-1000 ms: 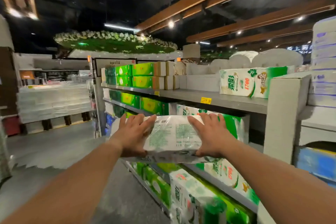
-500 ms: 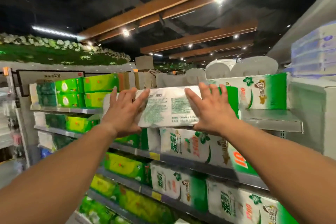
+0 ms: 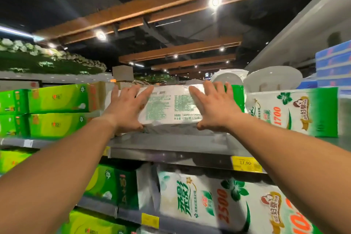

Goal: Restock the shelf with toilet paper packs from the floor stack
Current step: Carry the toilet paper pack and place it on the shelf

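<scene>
From the head camera we see both arms stretched up to the top shelf point(image 3: 171, 146), a grey metal board. The left hand point(image 3: 126, 109) and the right hand point(image 3: 214, 109) lie flat with fingers spread against the near face of a toilet paper pack point(image 3: 171, 107), one palm toward each end. The pack sits on the shelf surface, its white wrapper covered in small green print we cannot read. Just right of it stands a white-and-green pack point(image 3: 296, 112) marked 1700 in red, the 2 nearly touching. To the left are stacked bright green packs point(image 3: 57, 112), their logos too blurred to make out. On the shelf lip a yellow price tag point(image 3: 246, 163) reads 17.90. On the tier below, a white pack point(image 3: 205, 199) carries green Chinese characters and a red 3500, beside a dark green pack point(image 3: 121, 188) printed with 10.
</scene>
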`<action>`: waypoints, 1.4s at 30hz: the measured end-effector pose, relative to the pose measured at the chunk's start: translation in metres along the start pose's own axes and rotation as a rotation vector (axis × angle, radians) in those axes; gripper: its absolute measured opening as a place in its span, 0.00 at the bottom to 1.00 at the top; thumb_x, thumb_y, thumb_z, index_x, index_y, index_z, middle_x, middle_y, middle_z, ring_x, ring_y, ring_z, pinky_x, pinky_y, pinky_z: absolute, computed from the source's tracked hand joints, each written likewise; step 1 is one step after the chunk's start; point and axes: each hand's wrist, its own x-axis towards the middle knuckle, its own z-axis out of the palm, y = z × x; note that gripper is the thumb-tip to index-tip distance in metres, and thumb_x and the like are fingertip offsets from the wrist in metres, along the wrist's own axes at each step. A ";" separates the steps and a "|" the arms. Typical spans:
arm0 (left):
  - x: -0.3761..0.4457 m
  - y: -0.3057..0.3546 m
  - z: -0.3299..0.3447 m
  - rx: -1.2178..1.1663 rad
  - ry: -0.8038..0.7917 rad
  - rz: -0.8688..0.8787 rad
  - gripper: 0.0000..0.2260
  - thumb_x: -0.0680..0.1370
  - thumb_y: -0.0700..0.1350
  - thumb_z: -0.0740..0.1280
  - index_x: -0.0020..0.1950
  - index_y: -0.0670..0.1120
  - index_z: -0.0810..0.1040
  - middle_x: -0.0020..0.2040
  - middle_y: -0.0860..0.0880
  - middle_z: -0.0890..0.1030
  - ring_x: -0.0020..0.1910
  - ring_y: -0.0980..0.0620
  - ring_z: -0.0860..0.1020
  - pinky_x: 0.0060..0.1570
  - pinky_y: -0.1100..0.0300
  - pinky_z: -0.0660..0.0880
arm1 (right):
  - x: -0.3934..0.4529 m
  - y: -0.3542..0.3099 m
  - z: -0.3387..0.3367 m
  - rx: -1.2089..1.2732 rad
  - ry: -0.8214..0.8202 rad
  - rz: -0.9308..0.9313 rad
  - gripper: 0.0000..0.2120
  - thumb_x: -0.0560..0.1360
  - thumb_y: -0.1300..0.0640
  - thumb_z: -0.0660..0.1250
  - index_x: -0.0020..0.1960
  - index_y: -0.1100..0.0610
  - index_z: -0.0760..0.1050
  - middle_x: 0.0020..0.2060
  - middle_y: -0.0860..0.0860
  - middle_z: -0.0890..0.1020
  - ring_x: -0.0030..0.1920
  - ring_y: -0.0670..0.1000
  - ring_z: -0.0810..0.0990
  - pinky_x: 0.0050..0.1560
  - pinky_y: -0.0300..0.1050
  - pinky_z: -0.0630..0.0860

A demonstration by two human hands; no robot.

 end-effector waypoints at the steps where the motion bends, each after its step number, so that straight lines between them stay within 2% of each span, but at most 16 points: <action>1: 0.012 -0.009 0.015 -0.015 -0.020 0.010 0.59 0.64 0.76 0.70 0.81 0.60 0.35 0.80 0.44 0.54 0.79 0.42 0.51 0.76 0.35 0.38 | 0.013 -0.003 0.010 0.000 -0.023 0.005 0.56 0.63 0.33 0.75 0.80 0.43 0.46 0.76 0.58 0.56 0.74 0.65 0.55 0.76 0.67 0.47; 5: 0.056 -0.036 0.074 -0.019 -0.076 0.090 0.59 0.64 0.72 0.72 0.81 0.58 0.36 0.78 0.43 0.58 0.76 0.40 0.56 0.76 0.35 0.47 | 0.053 -0.012 0.051 -0.026 -0.123 0.040 0.57 0.65 0.34 0.76 0.80 0.45 0.43 0.77 0.59 0.56 0.75 0.65 0.55 0.76 0.68 0.49; 8: 0.091 -0.056 0.113 -0.043 -0.106 0.155 0.58 0.64 0.68 0.73 0.81 0.58 0.38 0.77 0.44 0.60 0.75 0.40 0.58 0.75 0.35 0.49 | 0.083 -0.017 0.079 -0.008 -0.192 0.099 0.58 0.66 0.37 0.77 0.80 0.46 0.42 0.78 0.58 0.56 0.77 0.64 0.54 0.76 0.68 0.45; 13: 0.162 -0.080 0.174 -0.179 -0.158 0.210 0.59 0.62 0.64 0.77 0.81 0.60 0.41 0.79 0.48 0.59 0.75 0.42 0.58 0.74 0.34 0.52 | 0.138 -0.022 0.115 0.001 -0.267 0.211 0.54 0.65 0.40 0.78 0.80 0.48 0.48 0.78 0.56 0.57 0.78 0.62 0.53 0.77 0.68 0.43; 15: 0.178 -0.075 0.181 -0.225 -0.200 0.197 0.55 0.64 0.59 0.78 0.80 0.57 0.46 0.78 0.47 0.59 0.76 0.43 0.59 0.75 0.35 0.52 | 0.152 -0.015 0.126 -0.007 -0.281 0.258 0.51 0.67 0.42 0.77 0.80 0.47 0.50 0.79 0.57 0.55 0.79 0.62 0.50 0.76 0.68 0.42; 18: 0.204 -0.066 0.195 -0.275 -0.233 0.194 0.48 0.67 0.56 0.77 0.79 0.54 0.51 0.80 0.46 0.56 0.77 0.42 0.57 0.75 0.34 0.51 | 0.173 -0.011 0.157 -0.043 -0.297 0.374 0.46 0.72 0.46 0.72 0.81 0.47 0.49 0.80 0.59 0.52 0.80 0.63 0.47 0.77 0.69 0.44; 21: 0.226 -0.056 0.208 -0.246 -0.234 0.159 0.45 0.71 0.55 0.74 0.80 0.56 0.51 0.82 0.46 0.49 0.80 0.41 0.51 0.75 0.31 0.50 | 0.189 -0.012 0.186 -0.062 -0.274 0.475 0.47 0.73 0.50 0.70 0.82 0.51 0.43 0.80 0.60 0.51 0.80 0.64 0.47 0.76 0.69 0.44; 23: 0.233 -0.052 0.220 -0.213 -0.215 0.117 0.45 0.72 0.55 0.72 0.82 0.57 0.48 0.82 0.47 0.52 0.79 0.41 0.53 0.74 0.31 0.54 | 0.199 -0.013 0.197 -0.101 -0.263 0.497 0.48 0.74 0.52 0.70 0.82 0.52 0.41 0.81 0.61 0.50 0.80 0.65 0.45 0.75 0.71 0.42; 25: 0.239 -0.046 0.234 -0.245 -0.220 0.080 0.52 0.69 0.56 0.75 0.82 0.57 0.43 0.82 0.48 0.54 0.79 0.43 0.56 0.74 0.31 0.56 | 0.205 -0.009 0.205 -0.124 -0.269 0.518 0.45 0.74 0.52 0.70 0.81 0.52 0.44 0.80 0.60 0.50 0.80 0.66 0.46 0.75 0.73 0.43; 27: 0.248 -0.042 0.245 -0.256 -0.222 0.065 0.59 0.64 0.62 0.80 0.82 0.56 0.42 0.81 0.49 0.58 0.78 0.44 0.59 0.72 0.32 0.56 | 0.210 0.000 0.215 -0.122 -0.282 0.539 0.44 0.74 0.51 0.71 0.80 0.52 0.47 0.79 0.61 0.53 0.79 0.66 0.48 0.75 0.73 0.43; 28: 0.255 -0.041 0.250 -0.241 -0.207 0.070 0.60 0.62 0.64 0.81 0.81 0.56 0.44 0.79 0.48 0.60 0.77 0.44 0.60 0.72 0.32 0.57 | 0.212 0.004 0.220 -0.132 -0.298 0.536 0.47 0.73 0.48 0.73 0.80 0.51 0.46 0.78 0.61 0.54 0.79 0.66 0.48 0.75 0.73 0.43; 30: 0.269 -0.037 0.257 -0.205 -0.193 0.095 0.56 0.59 0.66 0.81 0.78 0.55 0.52 0.75 0.48 0.65 0.73 0.43 0.64 0.70 0.34 0.62 | 0.218 0.014 0.225 -0.158 -0.357 0.510 0.55 0.67 0.42 0.78 0.81 0.51 0.45 0.77 0.60 0.56 0.78 0.65 0.50 0.75 0.73 0.43; 32: 0.279 -0.036 0.260 -0.196 -0.227 0.122 0.54 0.57 0.66 0.82 0.75 0.55 0.57 0.70 0.49 0.68 0.69 0.44 0.67 0.66 0.37 0.65 | 0.226 0.021 0.225 -0.155 -0.405 0.504 0.58 0.63 0.39 0.80 0.80 0.51 0.48 0.76 0.60 0.59 0.78 0.65 0.53 0.75 0.73 0.45; 36: 0.289 -0.036 0.260 -0.220 -0.254 0.148 0.54 0.56 0.65 0.83 0.75 0.55 0.59 0.69 0.50 0.70 0.69 0.45 0.67 0.64 0.37 0.66 | 0.238 0.027 0.224 -0.148 -0.451 0.513 0.58 0.61 0.38 0.82 0.78 0.51 0.52 0.75 0.59 0.61 0.76 0.65 0.56 0.74 0.74 0.48; 42: 0.284 -0.036 0.260 -0.232 -0.245 0.155 0.54 0.57 0.64 0.83 0.75 0.54 0.58 0.69 0.50 0.70 0.69 0.44 0.66 0.65 0.37 0.64 | 0.233 0.033 0.222 -0.133 -0.431 0.508 0.55 0.60 0.37 0.82 0.76 0.50 0.55 0.74 0.58 0.63 0.76 0.64 0.57 0.74 0.74 0.46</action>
